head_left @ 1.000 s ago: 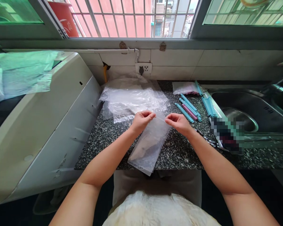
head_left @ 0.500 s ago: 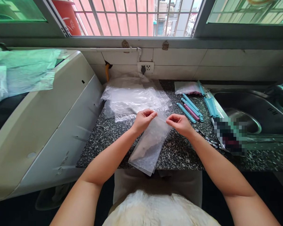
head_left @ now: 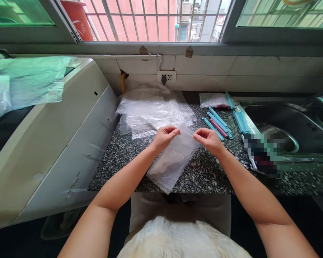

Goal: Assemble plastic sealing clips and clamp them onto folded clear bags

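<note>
Between my hands hangs a clear plastic bag (head_left: 174, 157), tilted, its lower end near the counter's front edge. My left hand (head_left: 165, 137) pinches its upper left corner with thumb and forefinger. At the upper right corner, my right hand (head_left: 208, 139) has its fingers pinched on the bag too. Behind my left hand lies a pile of clear plastic bags (head_left: 153, 109) on the speckled counter. Blue bag-sealing clips (head_left: 219, 120) and a pink clip (head_left: 218, 128) lie just beyond my right hand.
A steel sink (head_left: 280, 122) is on the right, with more blue clips (head_left: 240, 122) and a blurred-out packet (head_left: 263, 157) by its edge. A large white appliance (head_left: 83, 107) borders the counter on the left. A wall socket (head_left: 167, 77) is behind.
My right hand has moved slightly right, and the bag is spread wider between my hands. Its lower end has risen a little. Both hands still pinch it.
</note>
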The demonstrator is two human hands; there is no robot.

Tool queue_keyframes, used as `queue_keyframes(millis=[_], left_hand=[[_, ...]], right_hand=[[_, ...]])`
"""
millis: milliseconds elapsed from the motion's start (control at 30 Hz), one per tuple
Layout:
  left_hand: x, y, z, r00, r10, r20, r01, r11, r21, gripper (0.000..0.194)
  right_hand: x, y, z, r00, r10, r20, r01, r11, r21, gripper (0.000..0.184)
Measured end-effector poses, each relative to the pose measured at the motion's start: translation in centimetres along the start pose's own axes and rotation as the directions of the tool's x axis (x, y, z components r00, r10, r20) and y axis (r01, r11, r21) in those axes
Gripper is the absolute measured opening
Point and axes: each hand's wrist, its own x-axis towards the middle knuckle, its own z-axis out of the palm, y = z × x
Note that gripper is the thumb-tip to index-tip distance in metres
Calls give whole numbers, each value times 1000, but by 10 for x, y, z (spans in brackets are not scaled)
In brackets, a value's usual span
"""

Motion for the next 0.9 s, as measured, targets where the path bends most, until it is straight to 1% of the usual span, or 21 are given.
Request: queue_keyframes(millis=[100, 200, 333, 533, 633, 733, 900], left_hand=[[-1, 0, 1, 1000, 21, 21, -22, 999, 43, 23], [-2, 0, 4, 996, 62, 69, -69, 991, 112, 23], [-3, -1, 7, 989, 92, 118, -112, 978, 177, 25], [-5, -2, 8, 989, 42, 140, -72, 973, 218, 29], [-5, -3, 7, 987, 47, 151, -82, 969, 234, 29], [-4, -2, 7, 987, 58, 149, -92, 968, 233, 29], [-3, 2, 9, 989, 29, 143, -58, 977, 205, 31]], right_hand=[[0, -1, 2, 1000, 19, 22, -20, 999, 29, 28], [0, -2, 5, 999, 37, 40, -40, 998, 53, 30], [0, -2, 8, 999, 28, 38, -30, 999, 43, 30], [0, -3, 5, 999, 3, -53, -1, 1000, 29, 27], [1, -3, 4, 996, -1, -91, 5, 999, 36, 28], [1, -2, 3, 995, 0, -97, 4, 999, 36, 29], [0, -3, 5, 997, -7, -70, 9, 1000, 22, 27]])
